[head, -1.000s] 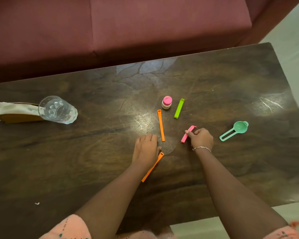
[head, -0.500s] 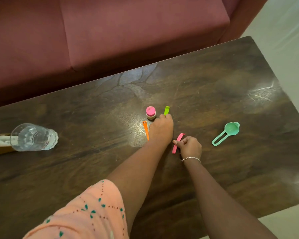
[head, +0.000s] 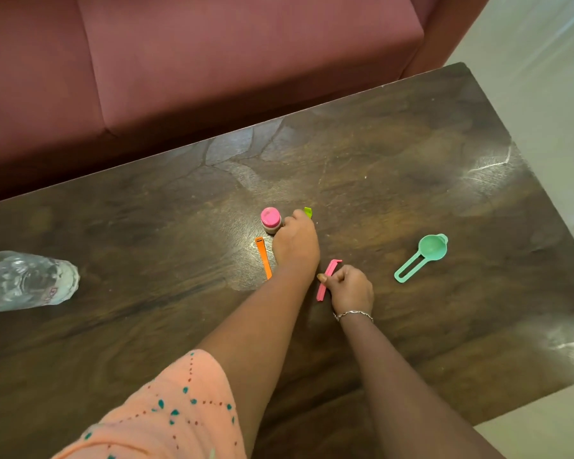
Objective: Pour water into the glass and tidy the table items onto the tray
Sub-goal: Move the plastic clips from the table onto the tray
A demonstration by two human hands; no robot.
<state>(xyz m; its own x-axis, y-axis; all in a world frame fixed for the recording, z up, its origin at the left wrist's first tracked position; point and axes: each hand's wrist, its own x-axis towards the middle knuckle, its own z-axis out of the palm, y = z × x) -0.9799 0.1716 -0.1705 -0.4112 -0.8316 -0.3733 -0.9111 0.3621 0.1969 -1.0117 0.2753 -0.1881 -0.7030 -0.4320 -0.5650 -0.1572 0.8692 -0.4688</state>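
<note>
My left hand (head: 295, 241) covers the green clip (head: 308, 212), fingers curled over it, grasp unconfirmed. Right hand (head: 350, 288) pinches the pink clip (head: 327, 279). I should lift both cleanly, avoiding the pink-capped bottle (head: 270, 220) beside my left fingertips.

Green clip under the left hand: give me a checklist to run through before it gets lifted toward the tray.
1. Left hand over the green clip: ok, only the clip's far tip shows.
2. Fingers actually closed on the clip: cannot tell, the hand hides them.
3. Pink-capped bottle clear of the hand: not ok, it stands right against it and could be knocked.
4. Right hand has the pink clip: ok, fingers are closed on its lower half.
5. Tray in sight as a destination: not ok, none is visible.
6. Orange clip and green scoop uncollected: ok, both lie on the table.
</note>
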